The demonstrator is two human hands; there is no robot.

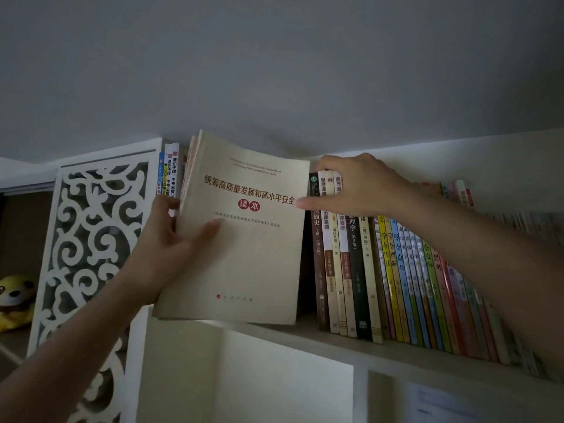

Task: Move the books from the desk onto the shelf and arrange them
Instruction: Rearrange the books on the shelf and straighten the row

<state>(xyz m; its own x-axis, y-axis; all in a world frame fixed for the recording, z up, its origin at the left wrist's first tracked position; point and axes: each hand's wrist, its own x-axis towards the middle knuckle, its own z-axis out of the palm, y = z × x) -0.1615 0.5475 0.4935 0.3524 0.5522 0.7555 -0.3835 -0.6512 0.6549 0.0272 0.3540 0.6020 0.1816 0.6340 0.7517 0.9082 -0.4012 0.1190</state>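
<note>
We see a cream paperback point(244, 236) with red-brown Chinese title characters and two red round seals under them, small red publisher mark near the bottom, cover facing us. It sits at the frame's centre, upright but leaning slightly, lower edge on the white shelf board point(335, 346), in the gap between a few blue-and-white spines point(167, 172) at 9 o'clock of it and a long row of books point(396, 270) at 3 o'clock — brown, cream, black, then thin bright ones. Left hand point(171, 251) comes up from 7 o'clock and grips the book's spine edge, thumb flat on the cover, fingers behind it. Right hand point(363, 187) reaches in from 4 o'clock — fingers curled over the row's nearest book tops, thumb straight, its tip touching the paperback's right edge. White carved panel point(91, 239) at 9 o'clock, yellow plush toy point(15, 300) beyond it.
</note>
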